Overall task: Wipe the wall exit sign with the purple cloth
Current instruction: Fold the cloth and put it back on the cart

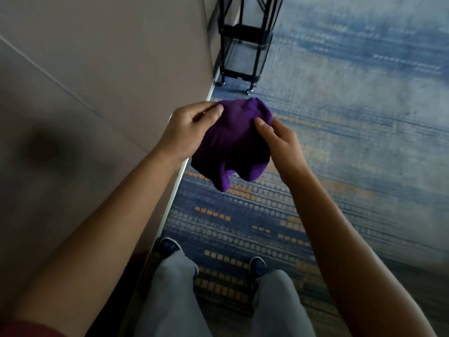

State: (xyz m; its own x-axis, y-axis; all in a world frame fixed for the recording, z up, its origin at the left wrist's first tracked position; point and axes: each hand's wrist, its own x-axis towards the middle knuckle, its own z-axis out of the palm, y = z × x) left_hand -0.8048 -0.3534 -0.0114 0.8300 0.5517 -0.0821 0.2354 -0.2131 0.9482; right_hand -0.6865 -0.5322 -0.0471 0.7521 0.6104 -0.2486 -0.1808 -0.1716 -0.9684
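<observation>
A bunched purple cloth (233, 144) hangs in front of me at about waist height, above the carpet. My left hand (189, 127) grips its upper left edge with thumb and fingers. My right hand (279, 142) pinches its upper right edge. The cloth droops in folds between and below both hands. No exit sign appears in this view.
A beige panelled wall (85, 93) runs along the left, meeting a blue patterned carpet (352, 142) at a pale skirting strip. A black wire cart on casters (245, 42) stands against the wall ahead. My legs and shoes are at the bottom.
</observation>
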